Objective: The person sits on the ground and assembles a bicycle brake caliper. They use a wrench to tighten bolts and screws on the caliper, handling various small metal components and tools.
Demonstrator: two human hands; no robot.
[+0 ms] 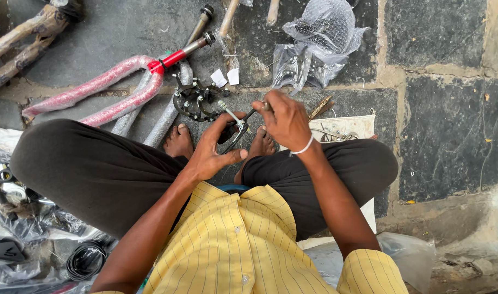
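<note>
Metal brake part [235, 133] pinched in left hand [213, 152]; right hand [284, 120] gripping its cable [252, 113]; likely slipping onto stone floor [444, 130] if loosened.

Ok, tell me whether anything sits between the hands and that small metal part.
Nothing visible does. The left hand already holds the small black-and-silver metal part, and the right hand holds a thin tool whose tip meets it. No wrapping or other piece lies between them.
</note>
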